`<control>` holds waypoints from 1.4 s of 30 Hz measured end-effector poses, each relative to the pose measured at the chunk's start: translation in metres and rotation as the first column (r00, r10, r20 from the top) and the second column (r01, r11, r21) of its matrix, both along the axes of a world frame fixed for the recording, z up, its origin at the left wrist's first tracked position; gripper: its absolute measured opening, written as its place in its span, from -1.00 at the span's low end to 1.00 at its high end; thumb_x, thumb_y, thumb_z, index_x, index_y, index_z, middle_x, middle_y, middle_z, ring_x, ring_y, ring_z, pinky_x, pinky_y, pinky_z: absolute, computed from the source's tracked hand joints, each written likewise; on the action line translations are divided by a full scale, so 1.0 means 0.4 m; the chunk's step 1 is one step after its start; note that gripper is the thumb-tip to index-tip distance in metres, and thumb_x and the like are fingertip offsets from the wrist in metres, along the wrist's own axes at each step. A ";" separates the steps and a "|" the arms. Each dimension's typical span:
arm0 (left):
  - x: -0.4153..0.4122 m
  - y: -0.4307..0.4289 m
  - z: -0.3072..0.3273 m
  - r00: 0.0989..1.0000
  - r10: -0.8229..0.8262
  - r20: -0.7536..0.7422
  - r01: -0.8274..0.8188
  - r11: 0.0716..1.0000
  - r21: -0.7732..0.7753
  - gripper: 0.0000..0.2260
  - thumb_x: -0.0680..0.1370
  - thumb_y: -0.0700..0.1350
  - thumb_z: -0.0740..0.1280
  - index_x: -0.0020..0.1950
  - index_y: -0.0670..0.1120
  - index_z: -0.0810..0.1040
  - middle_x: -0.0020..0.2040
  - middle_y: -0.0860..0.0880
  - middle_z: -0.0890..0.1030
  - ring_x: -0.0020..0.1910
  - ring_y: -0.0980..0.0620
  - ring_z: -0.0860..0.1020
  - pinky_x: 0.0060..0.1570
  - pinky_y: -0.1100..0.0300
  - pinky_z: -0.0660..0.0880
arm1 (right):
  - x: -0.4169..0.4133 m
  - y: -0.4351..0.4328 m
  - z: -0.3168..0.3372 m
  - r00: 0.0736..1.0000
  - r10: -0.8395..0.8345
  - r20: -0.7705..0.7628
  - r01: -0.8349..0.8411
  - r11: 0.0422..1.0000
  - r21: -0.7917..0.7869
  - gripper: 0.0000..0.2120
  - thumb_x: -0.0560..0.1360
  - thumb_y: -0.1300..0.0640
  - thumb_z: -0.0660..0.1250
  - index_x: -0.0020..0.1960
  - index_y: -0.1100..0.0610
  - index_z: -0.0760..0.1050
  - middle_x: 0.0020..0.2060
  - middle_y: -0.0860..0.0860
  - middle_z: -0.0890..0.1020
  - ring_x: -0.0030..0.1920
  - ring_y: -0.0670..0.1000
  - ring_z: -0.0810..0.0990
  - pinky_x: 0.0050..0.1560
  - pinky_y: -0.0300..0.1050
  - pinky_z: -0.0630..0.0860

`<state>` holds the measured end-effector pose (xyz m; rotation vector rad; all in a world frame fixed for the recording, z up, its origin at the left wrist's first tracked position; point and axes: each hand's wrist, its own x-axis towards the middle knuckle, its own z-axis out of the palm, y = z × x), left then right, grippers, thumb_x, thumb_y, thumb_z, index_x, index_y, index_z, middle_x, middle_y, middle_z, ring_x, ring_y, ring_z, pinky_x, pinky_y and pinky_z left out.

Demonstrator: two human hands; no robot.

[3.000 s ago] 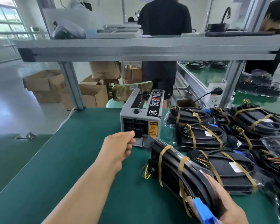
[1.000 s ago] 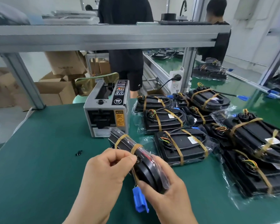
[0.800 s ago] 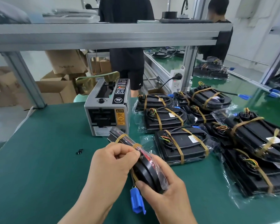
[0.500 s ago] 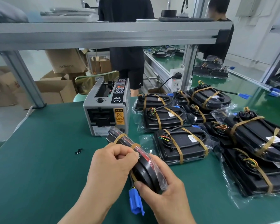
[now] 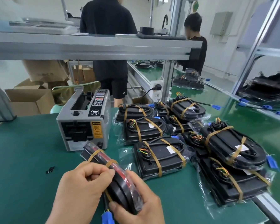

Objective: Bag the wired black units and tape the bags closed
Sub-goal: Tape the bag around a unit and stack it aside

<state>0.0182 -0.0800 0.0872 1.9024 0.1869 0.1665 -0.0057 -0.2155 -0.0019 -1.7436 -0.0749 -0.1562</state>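
The workbench [image 5: 26, 151] has a green top. An overhead beam [image 5: 90, 49] of aluminium profile crosses above its far edge on upright posts. Beyond the far edge stand cardboard boxes [image 5: 30, 101] and two persons [image 5: 108, 38], both facing away.

The bagged units [image 5: 165, 164] occupy the right half of the workbench, from the far edge toward the near right corner. Each lies flat in a clear bag, with coloured wires at one end and two brown tape bands [image 5: 153, 159] across it. Several overlap or lie stacked along the right edge.

The tape dispenser [image 5: 84, 125] stands upright just left of this group, toward the far edge, with its outlet slot facing the near edge.

The held unit [image 5: 119, 186] is at the middle of the near edge, in front of the tape dispenser. It is inside a clear bag and turned on edge, with its far end pointing at the dispenser base. Whether that end touches the workbench cannot be told. Two brown bands wrap it.

The left hand [image 5: 81, 188] is at the left face of the held unit. Its fingers are curled, and thumb and forefinger pinch at the nearer band. The right hand [image 5: 136, 206] cups the near end, with the thumb on the lower rim and the fingers curled over the right side, gripping the unit.

A blue connector [image 5: 107, 218] hangs below the held unit, between the two hands. A small black fragment [image 5: 50, 169] lies alone on the workbench, left of the left hand.
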 end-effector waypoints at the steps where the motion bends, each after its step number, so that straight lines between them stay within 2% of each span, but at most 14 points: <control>1: 0.000 -0.002 0.000 1.000 0.000 0.004 0.000 1.000 0.003 -0.75 0.37 -0.24 0.55 -0.48 -0.02 0.64 -0.48 0.06 0.51 -0.51 0.22 0.43 -0.45 0.53 0.33 | 0.002 0.000 0.000 1.000 -0.001 0.005 0.001 1.000 0.001 -0.33 0.16 0.00 0.59 0.23 -0.34 0.53 0.10 -0.13 0.68 0.10 -0.10 0.66 0.15 -0.16 0.58; 8: -0.002 -0.015 -0.014 0.997 0.022 0.080 -0.026 0.998 0.049 -0.70 0.32 -0.30 0.57 -0.52 -0.02 0.61 -0.40 -0.07 0.49 -0.45 0.16 0.42 -0.40 0.51 0.34 | 0.003 0.008 -0.003 0.996 -0.019 0.087 0.022 0.999 -0.032 -0.23 0.15 -0.08 0.59 0.22 -0.55 0.37 0.11 -0.33 0.62 0.14 -0.21 0.62 0.16 -0.30 0.54; 12: -0.002 -0.019 -0.025 0.994 0.031 0.104 -0.036 0.998 0.047 -0.70 0.31 -0.30 0.58 -0.50 0.01 0.61 -0.41 0.02 0.48 -0.46 0.17 0.42 -0.40 0.52 0.33 | 0.003 0.007 -0.005 0.992 -0.031 0.123 0.037 0.998 -0.043 -0.20 0.17 -0.10 0.59 0.27 -0.53 0.31 0.15 -0.36 0.59 0.18 -0.22 0.60 0.20 -0.28 0.52; 17: 0.006 -0.017 -0.037 0.994 0.067 0.085 -0.072 0.996 0.053 -0.69 0.27 -0.31 0.60 -0.47 0.02 0.57 -0.39 -0.08 0.47 -0.49 0.16 0.39 -0.43 0.51 0.33 | -0.004 0.011 -0.002 0.992 -0.022 0.121 0.027 0.999 -0.042 -0.26 0.19 -0.16 0.57 0.27 -0.51 0.35 0.18 -0.35 0.58 0.22 -0.23 0.57 0.24 -0.25 0.51; 20: 0.008 -0.015 -0.047 0.994 0.086 0.068 -0.089 0.996 0.029 -0.74 0.23 -0.32 0.63 -0.37 -0.12 0.57 -0.39 -0.10 0.44 -0.54 0.11 0.36 -0.45 0.52 0.32 | -0.012 0.005 0.006 0.993 -0.025 0.115 0.026 1.000 -0.013 -0.27 0.15 -0.38 0.53 0.26 -0.56 0.30 0.20 -0.41 0.54 0.26 -0.26 0.53 0.29 -0.23 0.48; 22: 0.006 -0.017 -0.054 0.994 0.087 0.063 -0.090 0.995 0.033 -0.72 0.19 -0.30 0.65 -0.36 -0.11 0.56 -0.40 -0.07 0.43 -0.49 0.02 0.35 -0.44 0.53 0.32 | -0.005 0.025 0.020 0.993 -0.040 0.111 0.045 0.998 -0.040 -0.32 0.11 -0.53 0.42 0.21 -0.60 0.31 0.17 -0.46 0.53 0.24 -0.30 0.52 0.29 -0.29 0.46; 24: 0.006 -0.017 -0.056 0.993 0.108 0.055 -0.109 0.994 0.016 -0.69 0.18 -0.26 0.66 -0.43 0.01 0.55 -0.40 -0.06 0.42 -0.42 -0.07 0.36 -0.45 0.53 0.32 | 0.004 0.033 0.023 0.977 -0.161 0.138 0.172 0.982 -0.073 -0.55 0.19 -0.38 0.50 0.03 -0.61 0.45 0.05 -0.47 0.59 0.10 -0.34 0.58 0.21 -0.43 0.45; 25: 0.009 -0.015 -0.057 0.992 0.117 0.047 -0.117 0.993 -0.003 -0.70 0.20 -0.24 0.66 -0.42 0.04 0.56 -0.42 -0.05 0.41 -0.41 -0.07 0.36 -0.47 0.51 0.31 | 0.007 0.032 0.026 0.966 -0.207 0.157 0.219 0.974 -0.064 -0.57 0.26 -0.20 0.54 -0.01 -0.59 0.48 0.02 -0.47 0.61 0.07 -0.34 0.59 0.18 -0.48 0.43; 26: 0.013 -0.011 -0.056 0.992 0.122 0.040 -0.122 0.992 -0.023 -0.71 0.23 -0.22 0.65 -0.43 0.05 0.57 -0.45 -0.03 0.40 -0.42 -0.05 0.34 -0.50 0.50 0.30 | 0.005 0.029 0.029 0.982 -0.152 0.112 0.161 0.984 -0.073 -0.51 0.31 -0.10 0.54 0.04 -0.59 0.46 0.07 -0.46 0.59 0.13 -0.36 0.55 0.22 -0.48 0.40; 29: 0.023 -0.001 -0.054 0.994 0.105 0.040 -0.103 0.993 -0.051 -0.72 0.30 -0.20 0.61 -0.47 0.04 0.57 -0.55 0.07 0.36 -0.52 0.13 0.30 -0.54 0.49 0.26 | -0.007 0.012 0.019 0.999 0.032 0.015 -0.031 0.997 -0.067 -0.42 0.29 -0.25 0.55 0.22 -0.51 0.38 0.24 -0.37 0.54 0.30 -0.38 0.42 0.37 -0.36 0.33; 33: 0.020 -0.005 -0.052 0.998 0.049 0.048 -0.047 0.998 -0.037 -0.76 0.23 -0.25 0.64 -0.40 -0.06 0.60 -0.46 -0.02 0.41 -0.55 0.18 0.34 -0.48 0.50 0.32 | -0.004 0.007 0.008 0.998 -0.014 0.061 0.014 1.000 0.016 -0.23 0.04 -0.48 0.50 0.23 -0.51 0.40 0.18 -0.37 0.59 0.25 -0.24 0.54 0.28 -0.20 0.50; 36: 0.017 -0.005 -0.050 0.999 0.008 0.049 -0.007 1.000 -0.009 -0.75 0.19 -0.25 0.66 -0.34 -0.12 0.60 -0.41 -0.06 0.43 -0.55 0.19 0.36 -0.45 0.51 0.34 | -0.003 0.000 0.004 0.998 -0.002 0.061 0.003 1.000 -0.008 -0.22 0.03 -0.49 0.50 0.25 -0.47 0.44 0.13 -0.31 0.63 0.20 -0.23 0.59 0.23 -0.28 0.51; 39: 0.018 0.006 -0.046 0.999 -0.022 0.030 0.023 1.000 -0.008 -0.73 0.21 -0.25 0.65 -0.39 0.02 0.61 -0.46 0.01 0.47 -0.55 0.18 0.37 -0.44 0.48 0.37 | -0.002 -0.015 0.008 0.999 0.047 0.013 -0.046 0.998 -0.045 -0.29 0.10 -0.18 0.64 0.23 -0.33 0.53 0.04 -0.20 0.69 0.08 -0.16 0.66 0.14 -0.28 0.55; 42: 0.018 0.015 -0.049 0.999 -0.036 0.010 0.036 0.999 -0.016 -0.68 0.25 -0.25 0.63 -0.35 0.14 0.61 -0.45 0.09 0.54 -0.51 0.19 0.40 -0.41 0.45 0.39 | -0.002 -0.025 0.026 0.999 0.027 -0.018 -0.029 0.996 -0.086 -0.36 0.13 0.01 0.54 0.16 -0.33 0.51 -0.11 -0.14 0.72 -0.12 -0.13 0.69 -0.05 -0.37 0.53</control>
